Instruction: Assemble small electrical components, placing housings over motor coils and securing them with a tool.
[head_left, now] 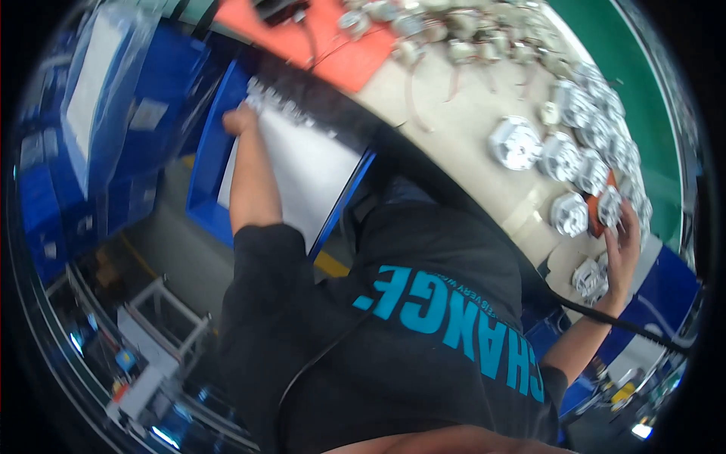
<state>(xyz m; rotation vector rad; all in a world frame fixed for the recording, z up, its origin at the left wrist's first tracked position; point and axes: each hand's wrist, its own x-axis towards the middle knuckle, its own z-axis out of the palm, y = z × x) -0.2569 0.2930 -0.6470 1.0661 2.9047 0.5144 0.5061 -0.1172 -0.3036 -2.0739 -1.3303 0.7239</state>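
Closest is a dark shirt (302, 378) with blue-green print, between the two arms. A black cable (643, 331) crosses the right arm, behind the fingers.

The right hand (623, 246) is over the table (461, 125). Its fingers are bent and touch a silver round part (608, 206), right at their tips. I can't tell if they grip it tight. A red-orange piece (594, 218) is just beside that part, to the left of the fingertips.

The left hand (242, 121) is at the far end of a blue bin (198, 181). Its fingers look curled, but they are blurry, so I can't tell if they hold anything. A white sheet (302, 174) lies in the bin, to the right of these fingers. Small shiny bits (283, 106) are just beside them.

Farther past the right fingers is a heap of silver parts (586, 106). Beyond it is a pile of parts with wires (469, 30), next to an orange mat (355, 53).

A silver part could get knocked or roll off, because they sit so close to the fingers. The bin could tip if the left hand pushes down on its end. The cable could snag on the arm.

I count two hands, one bin by the left hand, one sheet, one mat and one red-orange piece. Four silver parts show clearly to the left of the right fingers, plus the one they touch. The heap, the wired pile and the shiny bits are too mixed up to count.
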